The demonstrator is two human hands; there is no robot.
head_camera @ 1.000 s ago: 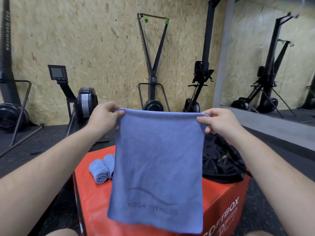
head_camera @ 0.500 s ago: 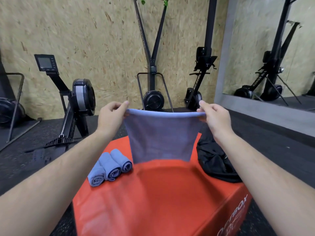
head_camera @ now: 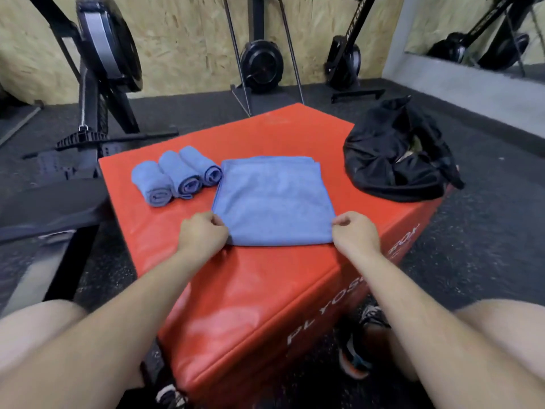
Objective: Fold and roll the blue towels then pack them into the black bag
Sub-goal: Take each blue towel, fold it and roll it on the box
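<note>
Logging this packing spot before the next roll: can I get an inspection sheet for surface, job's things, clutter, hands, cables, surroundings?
Surface: red box top, bearing all the job's things.
Job's things: folded towel flat at centre; three rolled towels side by side left of it; black bag slumped at the right.
Clutter: nothing seen.
Grips: left hand pinches the folded towel's near left corner, right hand its near right corner.
Cables: nothing seen.
Surroundings: rowing machine at left, dark floor, chipboard wall, mirror at right.
</note>
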